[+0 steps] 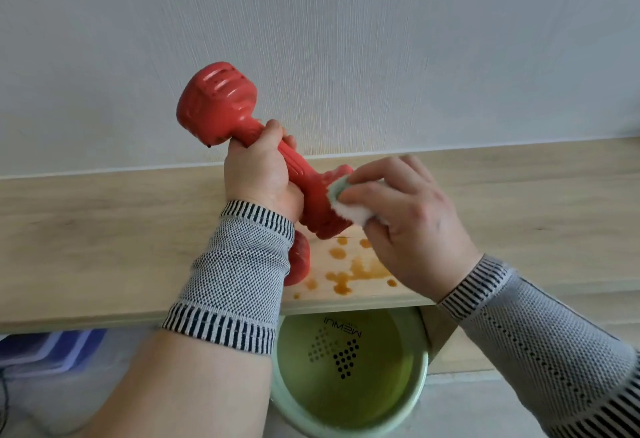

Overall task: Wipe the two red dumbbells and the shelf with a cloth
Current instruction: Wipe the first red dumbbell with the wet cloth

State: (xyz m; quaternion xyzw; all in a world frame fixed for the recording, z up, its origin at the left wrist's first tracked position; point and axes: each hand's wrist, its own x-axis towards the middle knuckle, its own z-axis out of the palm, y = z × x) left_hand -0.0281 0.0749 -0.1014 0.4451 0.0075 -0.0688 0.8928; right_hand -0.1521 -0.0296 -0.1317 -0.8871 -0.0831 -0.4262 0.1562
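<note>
My left hand (258,174) grips the handle of a red dumbbell (218,105) and holds it tilted above the wooden shelf (104,230), one head up at the left, the other low at the right. My right hand (405,216) pinches a small green and white cloth (346,200) against the lower head. A second red dumbbell (300,259) lies on the shelf, mostly hidden behind my left wrist. Brown liquid stains (353,271) spot the shelf near its front edge.
A pale wall (346,39) rises right behind the shelf. Below the shelf's front edge stands a light green bucket (346,403) holding water. Something blue and purple (52,347) lies on the floor at the lower left.
</note>
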